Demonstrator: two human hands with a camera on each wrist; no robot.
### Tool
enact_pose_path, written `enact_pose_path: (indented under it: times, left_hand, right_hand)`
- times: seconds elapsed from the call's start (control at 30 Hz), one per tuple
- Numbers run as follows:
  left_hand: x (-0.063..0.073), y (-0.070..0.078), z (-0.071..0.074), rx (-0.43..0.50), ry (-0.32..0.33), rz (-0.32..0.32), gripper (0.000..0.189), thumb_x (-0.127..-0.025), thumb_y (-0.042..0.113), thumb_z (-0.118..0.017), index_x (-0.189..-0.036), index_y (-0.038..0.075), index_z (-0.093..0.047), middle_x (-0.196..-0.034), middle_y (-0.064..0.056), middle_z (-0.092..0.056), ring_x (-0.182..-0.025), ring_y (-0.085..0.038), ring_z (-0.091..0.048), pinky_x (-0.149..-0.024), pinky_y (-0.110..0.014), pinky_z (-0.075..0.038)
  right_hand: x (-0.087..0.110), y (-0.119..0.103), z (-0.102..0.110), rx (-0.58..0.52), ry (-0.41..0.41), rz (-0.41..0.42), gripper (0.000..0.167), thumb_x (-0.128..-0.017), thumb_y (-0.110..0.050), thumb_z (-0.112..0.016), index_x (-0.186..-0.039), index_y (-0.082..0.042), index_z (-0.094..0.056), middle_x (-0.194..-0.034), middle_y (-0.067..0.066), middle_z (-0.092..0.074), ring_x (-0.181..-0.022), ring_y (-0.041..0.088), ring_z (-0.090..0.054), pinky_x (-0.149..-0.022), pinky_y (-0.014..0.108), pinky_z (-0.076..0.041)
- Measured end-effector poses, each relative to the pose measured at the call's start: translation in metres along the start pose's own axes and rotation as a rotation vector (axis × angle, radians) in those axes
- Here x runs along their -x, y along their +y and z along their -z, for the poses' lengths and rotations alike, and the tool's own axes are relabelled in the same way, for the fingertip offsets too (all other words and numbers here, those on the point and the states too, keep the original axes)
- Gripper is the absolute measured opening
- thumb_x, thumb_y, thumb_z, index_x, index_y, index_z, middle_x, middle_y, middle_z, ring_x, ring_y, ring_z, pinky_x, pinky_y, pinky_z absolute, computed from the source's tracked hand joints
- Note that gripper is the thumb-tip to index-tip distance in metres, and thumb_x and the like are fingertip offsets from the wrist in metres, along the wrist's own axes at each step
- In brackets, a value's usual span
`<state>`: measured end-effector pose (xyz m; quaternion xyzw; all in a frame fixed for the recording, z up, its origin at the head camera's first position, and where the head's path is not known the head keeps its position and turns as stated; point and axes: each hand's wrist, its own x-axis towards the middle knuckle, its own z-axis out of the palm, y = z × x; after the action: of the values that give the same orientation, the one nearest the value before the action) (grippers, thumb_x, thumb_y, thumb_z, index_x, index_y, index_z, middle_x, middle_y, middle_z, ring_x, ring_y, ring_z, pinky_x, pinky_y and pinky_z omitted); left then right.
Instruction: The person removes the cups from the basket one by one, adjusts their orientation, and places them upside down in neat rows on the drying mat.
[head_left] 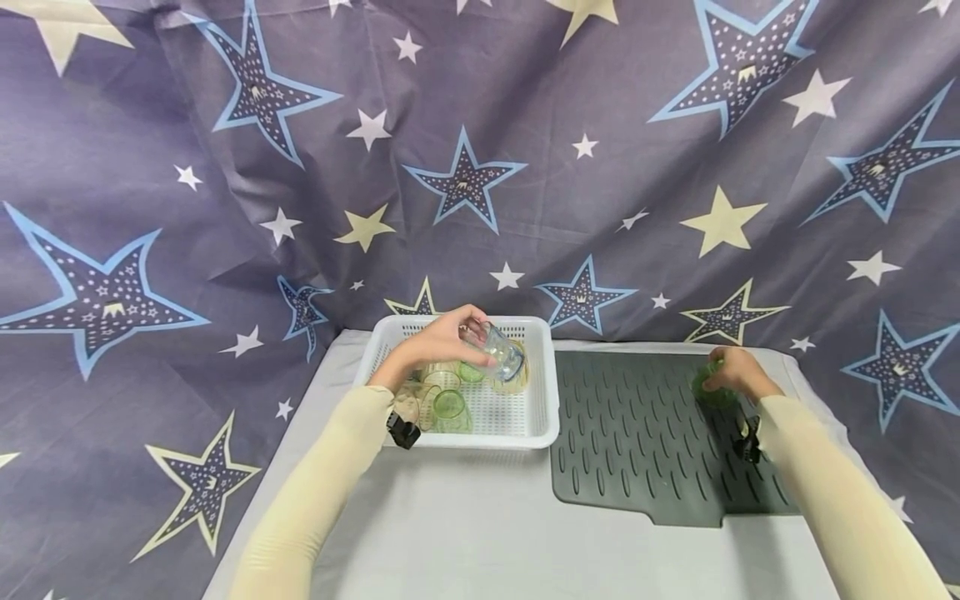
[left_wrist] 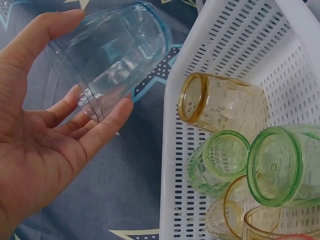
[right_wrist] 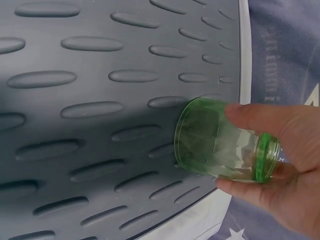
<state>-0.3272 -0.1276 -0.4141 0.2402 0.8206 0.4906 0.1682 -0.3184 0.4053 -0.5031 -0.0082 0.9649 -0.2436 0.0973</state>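
Over the white basket, my left hand holds a clear blue glass tilted on its side, thumb on one side and fingers on the other. In the left wrist view the blue glass shows beside the basket's rim. At the far right my right hand grips a green glass between thumb and fingers, close over the dark ribbed mat. Inside the basket lie an amber glass, green glasses and other amber ones, some of them on their sides.
The white perforated basket stands at the back left of the white table, left of the mat. A curtain with stars hangs right behind both.
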Motion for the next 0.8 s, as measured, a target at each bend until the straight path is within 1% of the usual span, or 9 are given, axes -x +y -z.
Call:
enact_pose_path:
  times: [0.2,0.37,0.5,0.53,0.63,0.73,0.77,0.8]
  left_hand:
    - [0.001,-0.001,0.001,0.058,0.058,-0.011,0.058,-0.078,0.009,-0.083,-0.128,0.003,-0.054,-0.123,-0.022,-0.060,-0.110,-0.028,-0.065,-0.097,-0.036,-0.055]
    - [0.002,-0.003,0.002,0.126,0.089,-0.007,0.057,-0.080,0.010,-0.082,-0.129,0.002,-0.054,-0.122,-0.017,-0.059,-0.109,-0.026,-0.064,-0.095,-0.033,-0.055]
    - [0.003,-0.004,0.003,0.181,0.118,-0.004,0.056,-0.082,0.007,-0.082,-0.130,0.002,-0.053,-0.119,-0.010,-0.058,-0.106,-0.022,-0.061,-0.091,-0.027,-0.053]
    - [0.003,-0.005,0.003,0.197,0.123,-0.003,0.056,-0.082,0.006,-0.081,-0.130,0.001,-0.053,-0.118,-0.009,-0.058,-0.105,-0.021,-0.060,-0.091,-0.026,-0.052]
    - [0.002,-0.007,0.004,0.236,0.137,0.007,0.056,-0.084,0.005,-0.080,-0.132,0.001,-0.051,-0.118,-0.006,-0.057,-0.102,-0.017,-0.057,-0.089,-0.023,-0.051]
    - [0.003,-0.008,0.004,0.257,0.149,0.011,0.057,-0.085,0.005,-0.079,-0.134,0.002,-0.049,-0.118,-0.005,-0.056,-0.102,-0.015,-0.058,-0.089,-0.023,-0.051]
    - [0.003,-0.007,0.004,0.258,0.153,0.012,0.057,-0.085,0.005,-0.079,-0.134,0.002,-0.049,-0.118,-0.004,-0.056,-0.102,-0.015,-0.058,-0.089,-0.023,-0.051]
    - [0.003,-0.008,0.005,0.259,0.158,0.011,0.057,-0.085,0.005,-0.079,-0.134,0.003,-0.049,-0.118,-0.004,-0.056,-0.102,-0.015,-0.059,-0.089,-0.023,-0.051]
  right_hand:
    - [-0.001,0.002,-0.001,0.011,-0.010,0.013,0.067,-0.075,-0.005,-0.081,-0.128,0.020,-0.050,-0.126,0.044,-0.053,-0.111,0.059,-0.055,-0.092,0.065,-0.050]
    - [-0.002,0.003,0.000,0.010,-0.018,0.029,0.068,-0.074,-0.007,-0.083,-0.128,0.019,-0.052,-0.124,0.042,-0.056,-0.108,0.057,-0.058,-0.090,0.064,-0.051]
    - [-0.006,0.009,-0.001,-0.011,-0.016,0.081,0.068,-0.071,-0.011,-0.087,-0.126,0.015,-0.056,-0.116,0.039,-0.062,-0.100,0.051,-0.062,-0.084,0.060,-0.054]
    - [-0.007,0.011,-0.001,-0.006,-0.005,0.103,0.067,-0.070,-0.012,-0.088,-0.124,0.014,-0.058,-0.111,0.037,-0.064,-0.095,0.048,-0.064,-0.080,0.056,-0.055]
    - [-0.008,0.015,-0.002,-0.012,0.002,0.129,0.067,-0.068,-0.012,-0.089,-0.121,0.014,-0.059,-0.105,0.034,-0.066,-0.090,0.044,-0.064,-0.077,0.054,-0.055]
    - [-0.007,0.015,-0.002,-0.021,-0.004,0.124,0.067,-0.068,-0.011,-0.088,-0.123,0.015,-0.058,-0.105,0.035,-0.066,-0.092,0.044,-0.064,-0.080,0.056,-0.055]
    - [-0.007,0.014,-0.002,-0.029,-0.016,0.115,0.069,-0.069,-0.010,-0.087,-0.125,0.016,-0.056,-0.109,0.036,-0.065,-0.096,0.047,-0.063,-0.084,0.059,-0.054]
    - [-0.006,0.013,-0.001,-0.027,-0.021,0.111,0.069,-0.069,-0.009,-0.086,-0.126,0.017,-0.055,-0.110,0.037,-0.064,-0.097,0.048,-0.063,-0.086,0.060,-0.053]
